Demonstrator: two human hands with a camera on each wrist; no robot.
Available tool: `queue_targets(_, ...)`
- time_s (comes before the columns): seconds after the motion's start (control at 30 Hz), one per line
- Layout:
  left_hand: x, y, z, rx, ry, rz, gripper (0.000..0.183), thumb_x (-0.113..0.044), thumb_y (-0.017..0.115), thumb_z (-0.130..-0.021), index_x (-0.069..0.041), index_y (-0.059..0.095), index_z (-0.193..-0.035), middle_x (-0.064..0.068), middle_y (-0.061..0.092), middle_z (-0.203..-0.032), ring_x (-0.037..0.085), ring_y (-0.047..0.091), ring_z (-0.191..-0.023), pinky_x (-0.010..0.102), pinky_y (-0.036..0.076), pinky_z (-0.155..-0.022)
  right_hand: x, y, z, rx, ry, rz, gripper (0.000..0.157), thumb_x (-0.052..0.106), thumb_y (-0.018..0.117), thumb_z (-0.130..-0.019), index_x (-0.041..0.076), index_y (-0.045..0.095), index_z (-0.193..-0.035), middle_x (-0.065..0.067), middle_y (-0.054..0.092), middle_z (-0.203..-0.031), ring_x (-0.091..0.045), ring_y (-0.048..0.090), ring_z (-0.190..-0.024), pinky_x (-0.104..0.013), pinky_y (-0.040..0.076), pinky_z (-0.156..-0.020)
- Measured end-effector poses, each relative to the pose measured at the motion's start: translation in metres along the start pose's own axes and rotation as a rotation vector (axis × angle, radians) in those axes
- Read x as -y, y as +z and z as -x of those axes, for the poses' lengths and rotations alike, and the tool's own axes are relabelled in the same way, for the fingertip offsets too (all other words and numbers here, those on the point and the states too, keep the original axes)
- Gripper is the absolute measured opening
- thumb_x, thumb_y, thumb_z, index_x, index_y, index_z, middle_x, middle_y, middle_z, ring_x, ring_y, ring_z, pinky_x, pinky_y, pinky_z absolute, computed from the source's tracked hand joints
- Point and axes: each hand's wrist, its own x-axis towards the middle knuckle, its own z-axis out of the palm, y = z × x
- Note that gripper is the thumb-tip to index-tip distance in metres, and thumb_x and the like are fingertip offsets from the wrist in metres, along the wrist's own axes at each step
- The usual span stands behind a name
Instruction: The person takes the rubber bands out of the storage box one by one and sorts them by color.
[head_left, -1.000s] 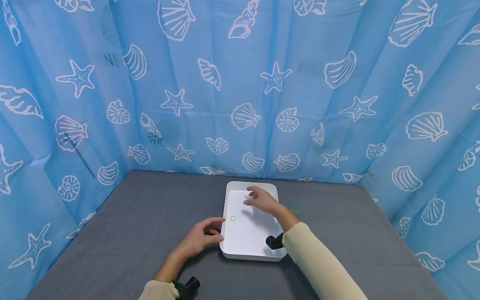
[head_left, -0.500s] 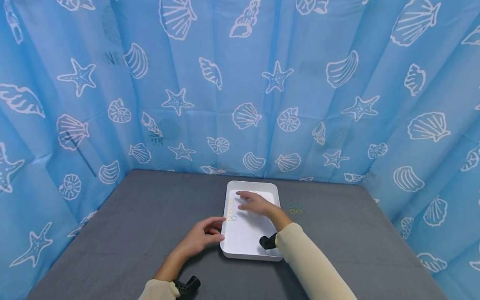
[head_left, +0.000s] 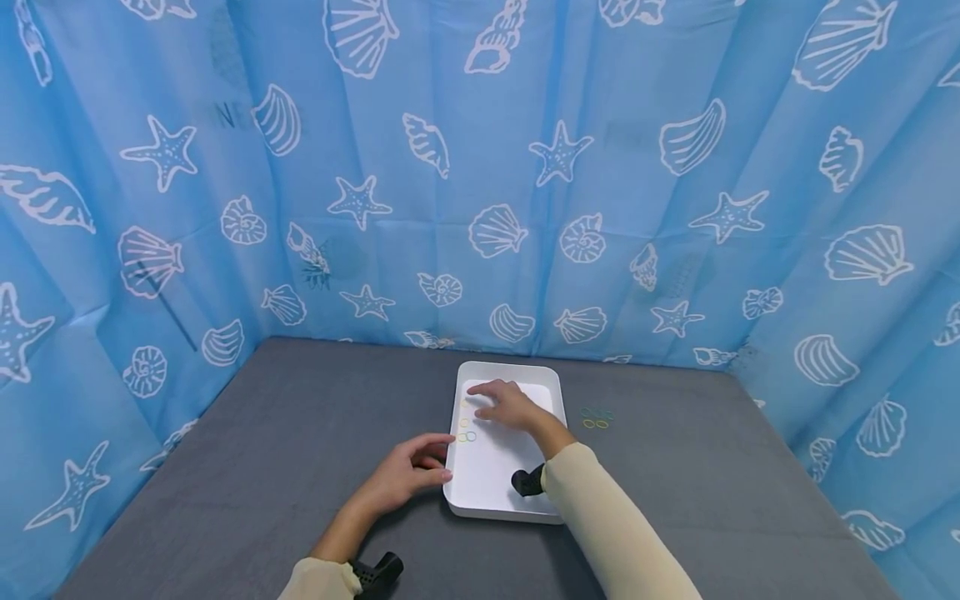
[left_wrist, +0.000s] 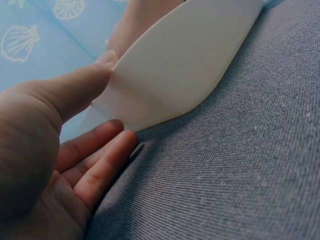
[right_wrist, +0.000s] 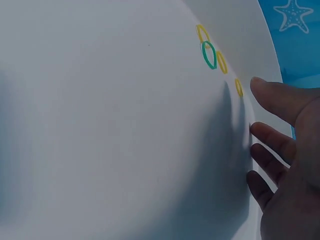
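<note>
A white rectangular tray (head_left: 506,492) stands on the grey table. My left hand (head_left: 401,477) is at its left side, fingertips touching the rim and outer wall, as the left wrist view shows. Over the far part of the tray my right hand (head_left: 512,408) reaches left, thumb and fingers spread with nothing between them. Along the tray's left inner edge lie small yellow rubber bands (head_left: 463,423) and a green rubber band (right_wrist: 209,55), which overlaps a yellow one. In the right wrist view, the nearest yellow rubber band (right_wrist: 239,87) lies just beyond the fingertips.
Right of the tray, several green and yellow rubber bands (head_left: 596,424) lie grouped on the grey cloth (head_left: 697,475). A blue curtain (head_left: 420,192) with white shells and starfish hangs behind the table and on both sides.
My right hand has moved left over the tray toward the rubber bands at its left edge. The left hand stays at the tray's side.
</note>
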Motion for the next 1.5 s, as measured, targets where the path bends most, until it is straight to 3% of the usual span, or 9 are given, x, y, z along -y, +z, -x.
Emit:
queue_targets(0.27, -0.002, 0.0, 0.0, -0.008, -0.002, 0.004, 0.051, -0.013, 0.073, -0.088, -0.004, 0.054, -0.135, 0.018, 0.061, -0.119, 0.022, 0.061, -0.095, 0.03, 0.051, -0.076, 0.003, 0.007, -0.009, -0.057, 0.03, 0.086, 0.037, 0.019, 0.07, -0.09, 0.018, 0.067, -0.127, -0.012, 0.055, -0.129, -0.03, 0.046, -0.112, -0.048, 0.038, -0.093)
queue_targets(0.47, -0.002, 0.002, 0.001, -0.011, 0.02, -0.004, 0.051, -0.008, 0.072, -0.088, 0.001, 0.053, -0.135, 0.022, 0.06, -0.118, 0.022, 0.062, -0.093, 0.028, 0.051, -0.075, 0.004, 0.012, -0.013, -0.053, 0.079, 0.154, 0.031, 0.02, 0.07, -0.09, 0.024, 0.07, -0.121, -0.007, 0.054, -0.123, -0.026, 0.044, -0.107, -0.046, 0.038, -0.09)
queue_targets(0.67, -0.007, 0.003, 0.001, -0.001, 0.004, 0.009, 0.049, -0.003, 0.071, -0.088, 0.003, 0.053, -0.133, 0.027, 0.059, -0.117, 0.028, 0.062, -0.094, 0.028, 0.05, -0.075, 0.004, 0.013, -0.012, -0.067, 0.077, 0.156, 0.018, 0.018, 0.073, -0.088, 0.026, 0.075, -0.104, -0.005, 0.054, -0.118, -0.025, 0.043, -0.105, -0.045, 0.037, -0.088)
queue_targets(0.83, -0.005, 0.004, 0.001, -0.008, 0.004, 0.012, 0.051, -0.006, 0.071, -0.088, 0.001, 0.053, -0.135, 0.023, 0.06, -0.118, 0.025, 0.062, -0.095, 0.027, 0.05, -0.075, 0.003, 0.013, -0.011, -0.075, 0.062, 0.149, 0.01, 0.017, 0.077, -0.084, 0.026, 0.073, -0.088, -0.004, 0.054, -0.115, -0.026, 0.043, -0.104, -0.046, 0.037, -0.086)
queue_targets(1.27, -0.003, 0.002, 0.001, -0.016, -0.026, -0.027, 0.051, -0.016, 0.074, -0.088, -0.007, 0.055, -0.135, 0.015, 0.061, -0.118, 0.021, 0.062, -0.094, 0.031, 0.05, -0.076, 0.003, 0.016, -0.007, -0.089, 0.061, 0.147, 0.012, 0.019, 0.081, -0.08, 0.023, 0.071, -0.074, -0.001, 0.054, -0.116, -0.025, 0.045, -0.109, -0.046, 0.037, -0.091)
queue_targets(1.5, -0.001, 0.002, 0.0, -0.016, -0.029, -0.011, 0.052, -0.016, 0.074, -0.088, -0.006, 0.055, -0.135, 0.016, 0.061, -0.118, 0.021, 0.062, -0.094, 0.03, 0.051, -0.075, 0.001, 0.015, -0.004, -0.111, -0.004, 0.147, 0.015, 0.016, 0.081, -0.079, 0.019, 0.069, -0.07, 0.001, 0.057, -0.105, -0.024, 0.047, -0.101, -0.041, 0.039, -0.087)
